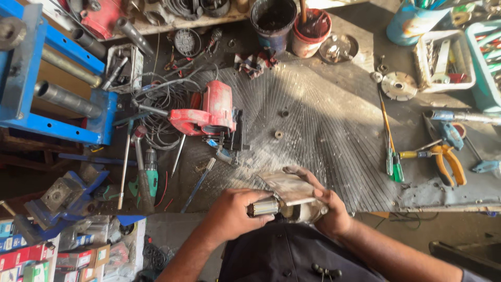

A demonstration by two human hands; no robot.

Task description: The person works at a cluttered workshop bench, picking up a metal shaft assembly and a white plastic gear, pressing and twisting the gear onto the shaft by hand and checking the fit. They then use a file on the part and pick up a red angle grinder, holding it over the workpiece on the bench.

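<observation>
Right now both hands are busy at the near edge of the workbench (334, 130). The left hand (235, 211) is wrapped around a motor rotor (263, 208), its copper-banded end poking out from the fist, while the right hand (326, 209) grips a strip of sandpaper (287, 187) and presses it over the rotor's other end. Both grasps look firm; the rotor sits between the hands, just off the bench edge and above the person's lap.

What could go wrong, as I judge it: the rotor is held in the air with nothing under it, so a slip of the left hand could drop it to the floor. The paper is stiff and curled, and if it skids the fingers of the right hand could rub on the metal instead.

Further back lies a red power tool (206, 115), opened up, beside a tangle of wire (162, 104). At the far edge stand a dark bucket (273, 18) with something black in it and a red bucket (311, 31) with a stick standing in it. A white tray (446, 60) to the right holds drill bits and small tools, and a teal tray (482, 62) beside it holds more tools. Orange pliers (450, 163) and green-handled screwdrivers (394, 162) lie loose on the bench
</observation>
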